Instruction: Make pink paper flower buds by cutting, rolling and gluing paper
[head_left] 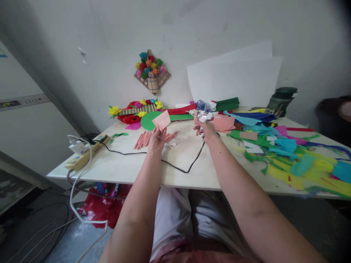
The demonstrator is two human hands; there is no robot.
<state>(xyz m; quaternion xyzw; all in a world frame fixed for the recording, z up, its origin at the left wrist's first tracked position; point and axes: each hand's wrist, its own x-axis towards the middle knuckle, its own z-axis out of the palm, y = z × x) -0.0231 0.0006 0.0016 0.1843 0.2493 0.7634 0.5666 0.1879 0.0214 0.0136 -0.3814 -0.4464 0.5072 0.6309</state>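
My left hand [157, 139] holds a folded pink paper piece [162, 119] up above the white table [115, 166]. My right hand [205, 130] grips a white glue gun [203, 117] whose nozzle points left toward the pink paper; its black cord [189, 166] loops across the table toward me. A bunch of rolled pink paper sticks [144, 139] lies on the table just left of my left hand. A green paper circle [148, 122] lies behind the pink piece.
A power strip [86, 155] with plugs sits at the table's left edge. Coloured paper scraps [287, 153] cover the right side. A paper flower craft [137, 110] lies at the back, another flower craft [151, 71] hangs on the wall, and white sheets [236, 82] lean there.
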